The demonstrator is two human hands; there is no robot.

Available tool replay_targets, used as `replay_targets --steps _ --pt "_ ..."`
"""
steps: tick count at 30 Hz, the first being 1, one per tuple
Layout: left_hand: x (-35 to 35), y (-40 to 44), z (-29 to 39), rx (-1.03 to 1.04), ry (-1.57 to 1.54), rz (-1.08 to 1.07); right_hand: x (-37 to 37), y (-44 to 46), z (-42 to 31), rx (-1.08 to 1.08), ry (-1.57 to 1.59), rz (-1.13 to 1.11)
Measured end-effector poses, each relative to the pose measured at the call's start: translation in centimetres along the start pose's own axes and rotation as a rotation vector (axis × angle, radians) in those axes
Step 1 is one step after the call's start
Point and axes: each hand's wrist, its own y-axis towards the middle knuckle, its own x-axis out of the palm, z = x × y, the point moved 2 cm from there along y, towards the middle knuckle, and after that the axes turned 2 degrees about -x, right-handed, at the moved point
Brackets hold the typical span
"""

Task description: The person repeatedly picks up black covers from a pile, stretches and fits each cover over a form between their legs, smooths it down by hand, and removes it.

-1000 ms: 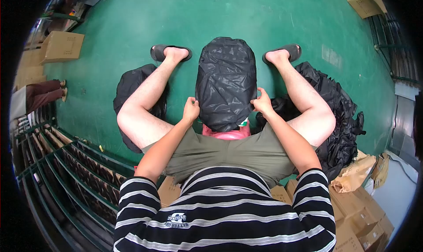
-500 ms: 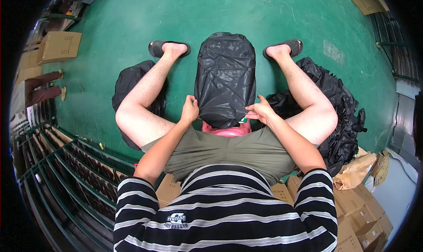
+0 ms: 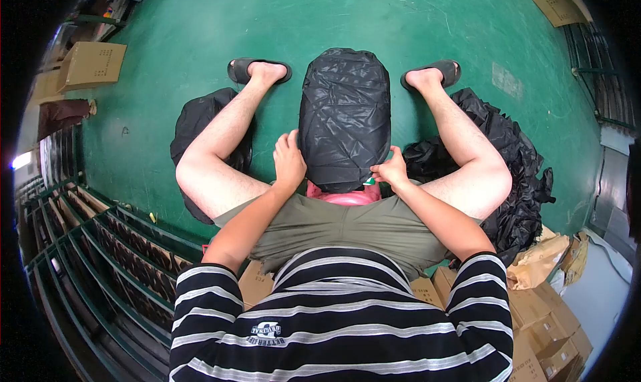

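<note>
A long black plastic-covered bundle [image 3: 345,115] stands between my legs, its lower end over a pink object [image 3: 344,198]. A small green and white patch shows at its lower right corner. My left hand [image 3: 290,159] lies against the bundle's left side, fingers apart, with nothing seen in it. At the lower right edge, my right hand [image 3: 390,169] pinches the black cover beside that green and white patch.
Another black bundle [image 3: 200,132] lies by my left leg, and a heap of black plastic [image 3: 514,162] by my right. Metal racks [image 3: 100,268] stand at left. Cartons [image 3: 544,315] are at lower right; another carton [image 3: 93,65] is upper left. A person's legs [image 3: 63,115] show at far left.
My left hand has opened and moved slightly up along the bundle's side. My right hand has shifted down to the lower corner and closed on the cover. The person at far left has moved leftward.
</note>
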Motion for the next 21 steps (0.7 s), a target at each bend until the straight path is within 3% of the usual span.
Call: replay_targets --steps 1,3,5,8,12,16,18,21 --pt "-0.9 -0.1 0.9 0.312 0.13 0.211 0.1 0.0 -0.1 -0.106 -0.135 0.039" --pt "-1.2 0.0 1.8 0.675 0.178 -0.024 0.2 -0.2 -0.1 -0.26 -0.371 0.167" --pt "-0.1 -0.6 2.3 0.91 0.31 -0.264 0.4 -4.3 -3.5 -0.722 -0.683 0.396" --pt "-0.2 -1.4 2.9 0.93 0.243 -0.482 1.2 -5.7 -4.4 -1.126 -0.89 0.182" --pt "0.4 -2.3 2.2 1.027 0.203 -0.702 3.1 -3.4 -0.8 -1.105 -1.077 -0.251" --pt "-0.1 -2.5 2.4 1.007 0.172 -0.736 3.5 -3.8 -1.2 -1.085 -1.192 -0.387" --pt "0.1 -1.3 2.8 0.642 -0.145 -0.845 3.4 -4.3 -1.6 -1.089 -1.183 -0.395" --pt "-1.2 1.2 4.6 0.767 -0.216 -0.293 3.5 -4.4 -1.9 -1.087 -1.185 -0.413"
